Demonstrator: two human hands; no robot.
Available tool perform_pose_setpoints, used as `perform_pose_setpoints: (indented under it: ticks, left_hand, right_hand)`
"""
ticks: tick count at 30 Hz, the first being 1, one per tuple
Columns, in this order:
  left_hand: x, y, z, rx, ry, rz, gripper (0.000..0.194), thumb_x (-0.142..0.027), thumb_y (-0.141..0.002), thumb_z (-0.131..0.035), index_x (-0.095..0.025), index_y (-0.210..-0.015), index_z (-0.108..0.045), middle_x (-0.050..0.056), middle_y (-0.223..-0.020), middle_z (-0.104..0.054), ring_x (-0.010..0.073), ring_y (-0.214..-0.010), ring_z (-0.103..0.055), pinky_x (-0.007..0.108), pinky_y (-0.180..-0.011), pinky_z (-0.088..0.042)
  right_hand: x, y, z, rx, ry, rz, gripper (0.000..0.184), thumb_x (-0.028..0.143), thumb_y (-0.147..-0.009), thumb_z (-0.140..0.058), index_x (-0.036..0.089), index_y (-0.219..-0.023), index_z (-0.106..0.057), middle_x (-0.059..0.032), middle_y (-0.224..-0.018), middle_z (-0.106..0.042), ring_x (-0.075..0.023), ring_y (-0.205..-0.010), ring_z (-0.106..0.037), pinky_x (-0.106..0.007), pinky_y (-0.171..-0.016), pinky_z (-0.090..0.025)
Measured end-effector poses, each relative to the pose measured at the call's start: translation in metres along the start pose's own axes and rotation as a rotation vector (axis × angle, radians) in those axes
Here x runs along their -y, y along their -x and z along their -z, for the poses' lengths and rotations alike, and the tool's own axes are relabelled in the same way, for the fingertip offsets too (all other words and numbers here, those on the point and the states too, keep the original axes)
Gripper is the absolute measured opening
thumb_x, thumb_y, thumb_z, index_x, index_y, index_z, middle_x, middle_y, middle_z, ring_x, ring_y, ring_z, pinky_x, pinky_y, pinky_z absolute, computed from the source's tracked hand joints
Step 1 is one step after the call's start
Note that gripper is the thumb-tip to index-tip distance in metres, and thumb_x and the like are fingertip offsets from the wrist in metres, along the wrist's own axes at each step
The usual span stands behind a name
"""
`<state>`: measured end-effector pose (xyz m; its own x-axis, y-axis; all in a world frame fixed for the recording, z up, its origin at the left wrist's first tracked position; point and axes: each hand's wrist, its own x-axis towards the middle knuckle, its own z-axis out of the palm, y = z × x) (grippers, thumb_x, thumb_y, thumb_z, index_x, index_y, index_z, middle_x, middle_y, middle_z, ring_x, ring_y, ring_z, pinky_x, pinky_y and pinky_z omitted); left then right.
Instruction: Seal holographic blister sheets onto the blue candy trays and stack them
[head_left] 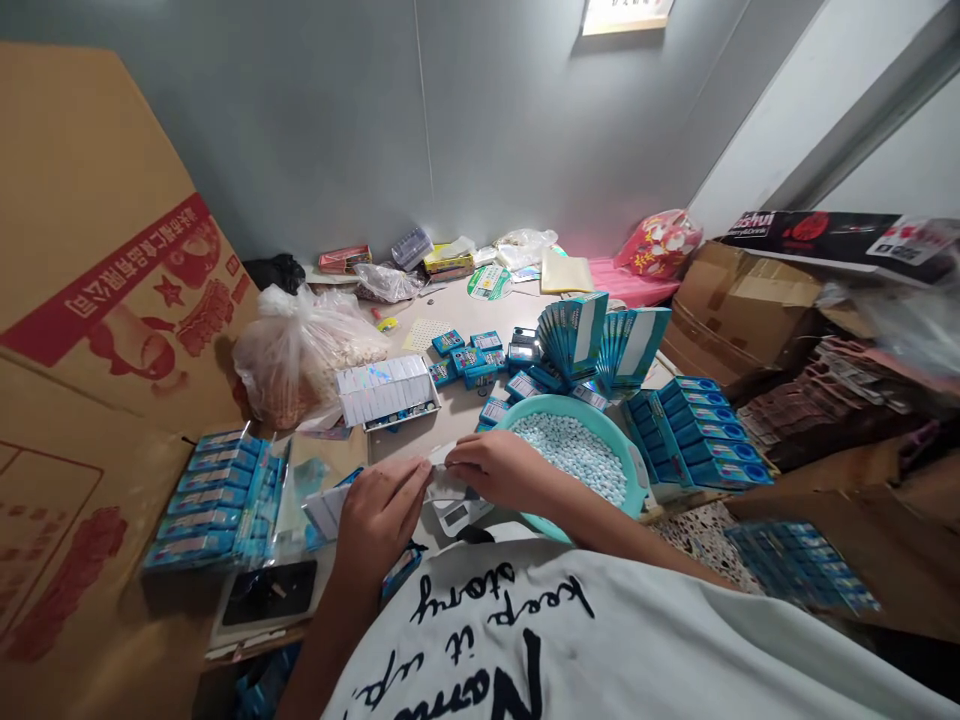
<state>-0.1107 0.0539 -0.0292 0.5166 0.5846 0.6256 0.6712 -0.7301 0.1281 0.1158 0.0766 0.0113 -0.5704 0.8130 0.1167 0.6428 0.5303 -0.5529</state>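
My left hand point(381, 503) and my right hand point(496, 466) come together above the front edge of the table. Their fingers close on a small whitish bag-like piece point(444, 478); its exact kind is hard to make out. Just below it is a small white scale point(459, 515), partly covered by my shirt. To the right, my forearm crosses a turquoise basin point(637, 478) full of small pale candies point(574, 455). A box with a white flap point(324, 512) lies beside my left hand. Past the hands stands an open white carton point(388, 390) with small packs inside.
Small blue boxes point(466, 360) lie loose beyond the basin, near fanned stacks of blue cartons point(574, 340). Packed blue boxes stand right point(705, 430) and left point(210, 500). A tied plastic bag point(300, 350) and a large cardboard box point(97, 300) flank the left side.
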Motion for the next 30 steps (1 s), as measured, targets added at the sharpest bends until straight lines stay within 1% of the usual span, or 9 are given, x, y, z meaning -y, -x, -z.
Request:
perform_pose_setpoints:
  ticks: [3, 6, 8, 12, 18, 21, 25, 28, 30]
  left_hand:
    - [0.000, 0.000, -0.003, -0.038, 0.001, -0.063, 0.045, -0.005, -0.083, -0.066, -0.020, -0.125, -0.062, 0.008, -0.116, -0.071, 0.0213, -0.109, -0.065, 0.042, -0.103, -0.046]
    - [0.001, -0.003, -0.009, -0.060, -0.014, -0.084, 0.043, -0.003, -0.083, -0.066, -0.020, -0.123, -0.063, 0.008, -0.116, -0.071, 0.0208, -0.111, -0.065, 0.045, -0.109, -0.042]
    - [0.000, -0.006, -0.012, -0.048, -0.021, -0.071, 0.043, -0.003, -0.084, -0.065, -0.020, -0.123, -0.062, 0.008, -0.115, -0.071, 0.0206, -0.110, -0.065, 0.046, -0.110, -0.041]
    - [-0.001, -0.009, -0.014, 0.033, -0.005, -0.081, 0.043, -0.003, -0.086, -0.059, -0.022, -0.125, -0.061, 0.007, -0.116, -0.071, 0.0203, -0.111, -0.064, 0.049, -0.111, -0.040]
    - [0.000, -0.004, -0.016, -0.013, 0.016, -0.145, 0.041, 0.000, -0.084, -0.060, -0.020, -0.121, -0.063, 0.009, -0.118, -0.070, 0.0208, -0.113, -0.063, 0.047, -0.109, -0.042]
    - [-0.001, -0.002, -0.018, -0.015, 0.039, -0.140, 0.038, -0.002, -0.084, -0.062, -0.019, -0.117, -0.064, 0.009, -0.117, -0.071, 0.0208, -0.112, -0.064, 0.044, -0.106, -0.045]
    - [-0.006, 0.001, -0.020, -0.022, 0.046, -0.122, 0.036, -0.004, -0.084, -0.064, -0.019, -0.116, -0.065, 0.009, -0.119, -0.070, 0.0223, -0.117, -0.062, 0.046, -0.107, -0.044]
    - [-0.012, 0.005, -0.023, -0.047, 0.020, -0.090, 0.036, -0.009, -0.083, -0.068, -0.020, -0.117, -0.065, 0.009, -0.124, -0.068, 0.0249, -0.124, -0.057, 0.048, -0.110, -0.041]
    - [-0.016, 0.011, -0.025, -0.048, 0.000, -0.075, 0.034, -0.012, -0.084, -0.068, -0.019, -0.117, -0.065, 0.008, -0.126, -0.068, 0.0266, -0.130, -0.052, 0.051, -0.115, -0.036]
  right_hand:
    - [-0.002, 0.004, 0.000, -0.009, -0.007, 0.024, 0.019, 0.016, -0.092, -0.056, 0.016, -0.076, -0.066, -0.0034, -0.077, -0.069, -0.0118, -0.069, -0.054, -0.025, -0.061, -0.027]
    - [-0.004, 0.008, 0.000, -0.027, -0.004, 0.028, 0.018, 0.015, -0.092, -0.055, 0.016, -0.077, -0.066, -0.0033, -0.078, -0.070, -0.0117, -0.069, -0.054, -0.025, -0.061, -0.028]
    - [-0.004, 0.010, 0.001, -0.029, 0.008, 0.012, 0.018, 0.016, -0.092, -0.055, 0.016, -0.078, -0.067, -0.0037, -0.079, -0.070, -0.0122, -0.069, -0.054, -0.025, -0.061, -0.028]
    - [-0.005, 0.012, 0.003, -0.014, 0.017, -0.022, 0.019, 0.017, -0.092, -0.055, 0.016, -0.079, -0.069, -0.0046, -0.079, -0.071, -0.0129, -0.071, -0.055, -0.025, -0.061, -0.028]
    - [-0.009, 0.017, -0.003, -0.058, 0.007, -0.014, 0.019, 0.015, -0.091, -0.054, 0.017, -0.079, -0.069, -0.0033, -0.079, -0.070, -0.0120, -0.069, -0.054, -0.025, -0.061, -0.027]
    - [-0.011, 0.019, -0.006, -0.062, 0.014, -0.003, 0.018, 0.016, -0.091, -0.055, 0.017, -0.079, -0.069, -0.0033, -0.079, -0.070, -0.0123, -0.070, -0.055, -0.026, -0.062, -0.028]
    - [-0.012, 0.020, -0.009, -0.043, 0.004, -0.012, 0.019, 0.018, -0.092, -0.055, 0.017, -0.078, -0.068, -0.0036, -0.080, -0.070, -0.0132, -0.072, -0.056, -0.025, -0.063, -0.029]
    - [-0.014, 0.021, -0.010, -0.042, -0.011, -0.044, 0.018, 0.018, -0.091, -0.055, 0.017, -0.080, -0.069, -0.0034, -0.081, -0.070, -0.0131, -0.071, -0.056, -0.025, -0.063, -0.030]
    - [-0.015, 0.021, -0.010, -0.057, -0.036, -0.069, 0.017, 0.017, -0.091, -0.055, 0.018, -0.081, -0.069, -0.0033, -0.082, -0.070, -0.0129, -0.072, -0.056, -0.024, -0.063, -0.031]
